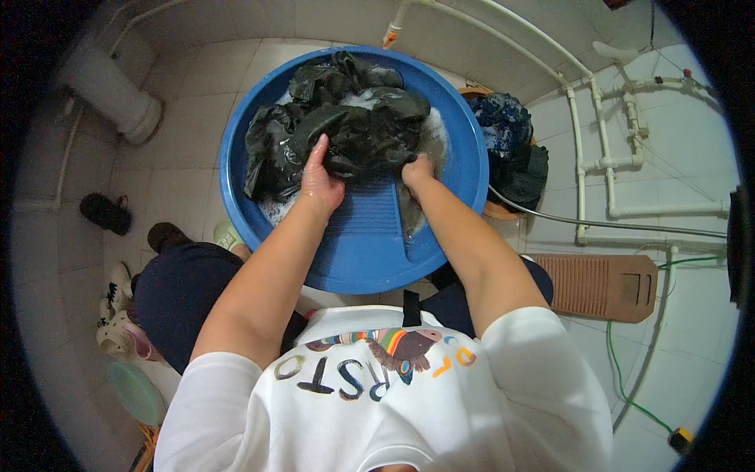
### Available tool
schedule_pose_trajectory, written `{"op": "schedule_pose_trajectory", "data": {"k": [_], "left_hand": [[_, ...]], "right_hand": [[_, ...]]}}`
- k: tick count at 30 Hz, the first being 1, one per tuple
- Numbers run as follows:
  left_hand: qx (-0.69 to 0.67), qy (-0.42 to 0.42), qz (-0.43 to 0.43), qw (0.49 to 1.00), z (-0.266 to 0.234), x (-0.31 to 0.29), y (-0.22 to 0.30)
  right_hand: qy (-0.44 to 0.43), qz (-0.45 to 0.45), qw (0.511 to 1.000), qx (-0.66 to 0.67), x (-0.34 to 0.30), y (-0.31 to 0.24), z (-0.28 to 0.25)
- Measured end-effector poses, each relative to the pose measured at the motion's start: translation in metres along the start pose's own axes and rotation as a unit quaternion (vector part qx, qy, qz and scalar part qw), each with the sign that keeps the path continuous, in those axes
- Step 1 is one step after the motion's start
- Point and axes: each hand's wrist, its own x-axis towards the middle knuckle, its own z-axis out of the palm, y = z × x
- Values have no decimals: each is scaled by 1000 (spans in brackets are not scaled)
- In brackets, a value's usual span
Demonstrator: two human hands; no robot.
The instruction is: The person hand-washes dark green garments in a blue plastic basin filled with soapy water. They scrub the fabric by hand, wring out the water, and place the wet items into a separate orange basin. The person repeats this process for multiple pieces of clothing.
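A large round blue washtub (238, 200) stands before me with soapy water in it. Dark wet clothing (346, 130) is heaped in its far half, with foam on and around it. My left hand (321, 185) grips the near edge of the clothing, thumb on top and fingers hidden beneath the cloth. At the right end of the same edge, my right hand (419, 171) is closed on the fabric, its fingertips out of sight. Between my wrists shows the tub's ridged built-in washboard (366, 212), sloping down from the near rim.
Behind the tub at right, a basin (499, 211) holds more dark clothes (511, 145). A brown washboard (594, 287) lies by my right knee. White pipes (578, 149) and a hose (582, 220) run along the right. Shoes (118, 287) and a dark slipper (106, 214) lie at left.
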Motion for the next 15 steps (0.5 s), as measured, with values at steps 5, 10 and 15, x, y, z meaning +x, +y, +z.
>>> {"op": "schedule_pose_trajectory", "data": {"k": [5,10,15], "left_hand": [[59,-3,-70,996,-6,3,-7],[-11,-184,-168,968,-4,-11,6],[60,-166,-46,983,-39,-8,-7]], "right_hand": [[21,-302,923,238,-87,-56,-65],[30,-596,763,249,-165,-92,-70],[67,-554,817,148,-136,-81,-28]]}}
